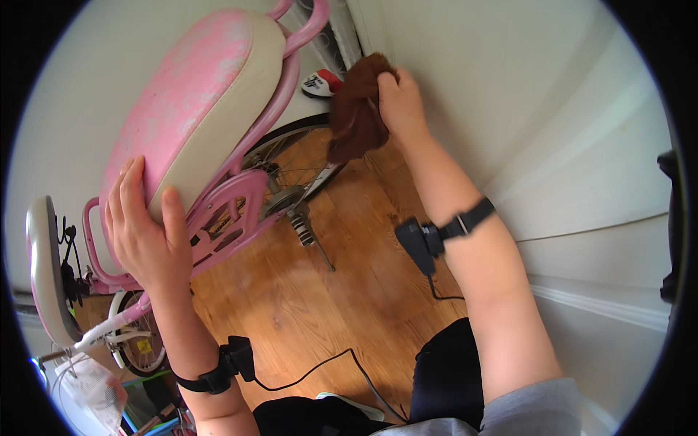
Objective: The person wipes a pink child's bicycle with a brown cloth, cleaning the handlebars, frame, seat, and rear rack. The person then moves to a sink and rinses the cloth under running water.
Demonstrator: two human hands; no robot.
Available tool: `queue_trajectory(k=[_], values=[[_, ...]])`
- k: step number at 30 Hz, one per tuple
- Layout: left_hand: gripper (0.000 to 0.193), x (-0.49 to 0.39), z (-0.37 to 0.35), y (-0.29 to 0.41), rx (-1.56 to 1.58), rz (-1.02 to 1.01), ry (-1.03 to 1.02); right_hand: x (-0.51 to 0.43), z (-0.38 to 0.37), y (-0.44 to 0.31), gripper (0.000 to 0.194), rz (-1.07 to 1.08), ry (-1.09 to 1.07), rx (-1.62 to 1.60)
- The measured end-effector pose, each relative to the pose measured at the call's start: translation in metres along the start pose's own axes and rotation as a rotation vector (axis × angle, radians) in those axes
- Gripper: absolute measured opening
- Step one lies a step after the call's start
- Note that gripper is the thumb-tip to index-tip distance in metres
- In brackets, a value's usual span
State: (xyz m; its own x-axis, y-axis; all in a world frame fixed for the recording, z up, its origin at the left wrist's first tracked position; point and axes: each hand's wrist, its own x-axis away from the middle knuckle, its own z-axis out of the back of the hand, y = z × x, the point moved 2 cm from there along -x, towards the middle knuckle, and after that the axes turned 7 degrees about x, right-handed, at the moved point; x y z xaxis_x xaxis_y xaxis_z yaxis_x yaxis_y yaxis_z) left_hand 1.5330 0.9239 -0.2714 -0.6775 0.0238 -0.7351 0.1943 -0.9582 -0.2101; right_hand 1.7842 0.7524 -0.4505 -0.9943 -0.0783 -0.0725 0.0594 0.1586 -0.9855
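Observation:
My left hand [150,234] rests on the near end of a long pink rear seat pad [185,82] with cream sides, the thumb along its side and the fingers over the worn pink top. Beneath the pad is the pink rear rack [283,103] of a bicycle. Farther off and to the right, my right hand [402,106] grips a brown cloth [357,111], which hangs in front of the bicycle's rear wheel [294,128]. A pink chain guard [234,201] shows under the pad.
A white saddle [49,267] stands at the left, with a plastic bag [92,392] below it. The kickstand [322,250] reaches the wood floor [305,305]. White panelling [572,136] rises close on the right. A red and white shoe [322,83] lies behind the cloth. Cables trail from my forearm straps.

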Motion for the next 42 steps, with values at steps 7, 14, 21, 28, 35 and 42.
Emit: queue_trajectory(k=[7,14,21,28,35,42], values=[[0.040,0.000,0.001,0.000,0.074,0.053,-0.013,0.042,-0.098,-0.105,0.034,1.108,-0.168,0.814],[0.040,0.001,0.002,-0.001,0.094,0.006,0.000,0.023,-0.100,-0.095,0.031,0.850,-0.233,0.974],[0.043,-0.002,-0.004,-0.002,0.075,0.017,0.008,0.041,-0.099,-0.084,0.028,0.869,-0.143,0.869],[0.042,-0.001,-0.001,0.000,0.022,0.029,-0.014,0.068,-0.097,-0.075,0.029,1.332,-0.152,0.441],[0.040,-0.001,-0.002,-0.001,0.071,0.079,0.005,0.051,-0.102,-0.062,0.029,0.911,-0.268,0.722],[0.040,0.000,-0.001,-0.001,0.078,0.048,0.020,0.058,-0.028,-0.031,0.020,1.066,-0.086,0.596]])
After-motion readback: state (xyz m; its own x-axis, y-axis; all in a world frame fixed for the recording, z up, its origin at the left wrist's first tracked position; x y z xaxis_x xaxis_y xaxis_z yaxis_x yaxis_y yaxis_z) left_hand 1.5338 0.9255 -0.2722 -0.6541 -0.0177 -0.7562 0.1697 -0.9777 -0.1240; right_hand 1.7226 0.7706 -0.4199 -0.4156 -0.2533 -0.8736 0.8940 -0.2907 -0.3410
